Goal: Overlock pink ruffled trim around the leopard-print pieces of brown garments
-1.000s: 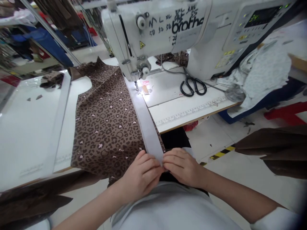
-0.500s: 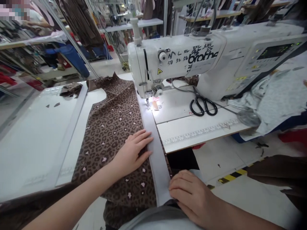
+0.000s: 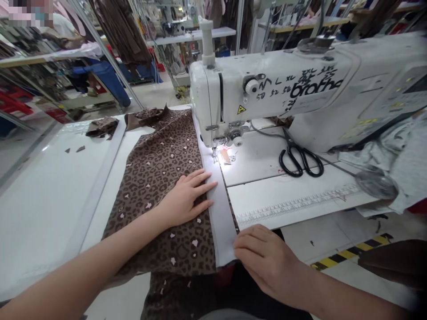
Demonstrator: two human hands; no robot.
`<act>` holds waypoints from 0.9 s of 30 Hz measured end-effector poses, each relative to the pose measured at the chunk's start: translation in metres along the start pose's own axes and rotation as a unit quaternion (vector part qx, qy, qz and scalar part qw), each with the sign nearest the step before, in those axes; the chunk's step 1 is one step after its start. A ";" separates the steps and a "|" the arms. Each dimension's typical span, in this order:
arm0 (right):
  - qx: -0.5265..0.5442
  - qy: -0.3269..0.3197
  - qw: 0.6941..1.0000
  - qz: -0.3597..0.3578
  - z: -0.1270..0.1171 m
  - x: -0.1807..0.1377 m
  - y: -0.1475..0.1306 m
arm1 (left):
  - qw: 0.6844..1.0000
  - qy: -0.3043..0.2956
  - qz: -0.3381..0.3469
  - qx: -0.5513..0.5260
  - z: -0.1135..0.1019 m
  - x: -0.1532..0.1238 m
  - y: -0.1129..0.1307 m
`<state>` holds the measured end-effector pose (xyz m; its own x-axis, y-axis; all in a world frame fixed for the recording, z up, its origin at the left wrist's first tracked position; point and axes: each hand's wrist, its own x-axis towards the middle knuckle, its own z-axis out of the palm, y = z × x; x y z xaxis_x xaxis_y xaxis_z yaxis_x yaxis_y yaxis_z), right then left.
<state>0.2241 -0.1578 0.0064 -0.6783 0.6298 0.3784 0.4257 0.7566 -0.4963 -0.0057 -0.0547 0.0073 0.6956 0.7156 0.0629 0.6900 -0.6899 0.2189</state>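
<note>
A brown leopard-print fabric (image 3: 156, 178) lies on the white sewing table (image 3: 50, 195), with a white elastic band (image 3: 218, 209) along its right edge running up to the needle (image 3: 214, 153) of a white sewing machine (image 3: 283, 93). My left hand (image 3: 187, 198) lies flat on the fabric, fingers stretched out, fingertips touching the band. My right hand (image 3: 263, 260) has its fingers pressed together on the band's near end at the table edge.
Black scissors (image 3: 300, 155) lie on the machine bed, right of the needle. A ruler strip (image 3: 293, 206) runs along the table front. Grey cloth (image 3: 400, 151) is heaped at the right. Shelves, hanging garments and another person fill the background.
My left hand left the band's end and moved up flat onto the fabric. My right hand stays at the band's end. The fabric and band have advanced toward the needle; the view has risen.
</note>
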 end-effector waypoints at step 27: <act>-0.166 0.014 0.984 -0.058 -0.006 0.089 0.098 | 0.997 -0.007 0.017 -0.072 -0.004 0.014 -0.014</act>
<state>0.2092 -0.0266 -0.0043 -0.7188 0.5375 0.4408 0.5227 0.8360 -0.1671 -0.0064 -0.0348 0.0092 0.7217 0.6898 0.0586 0.6307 -0.6901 0.3549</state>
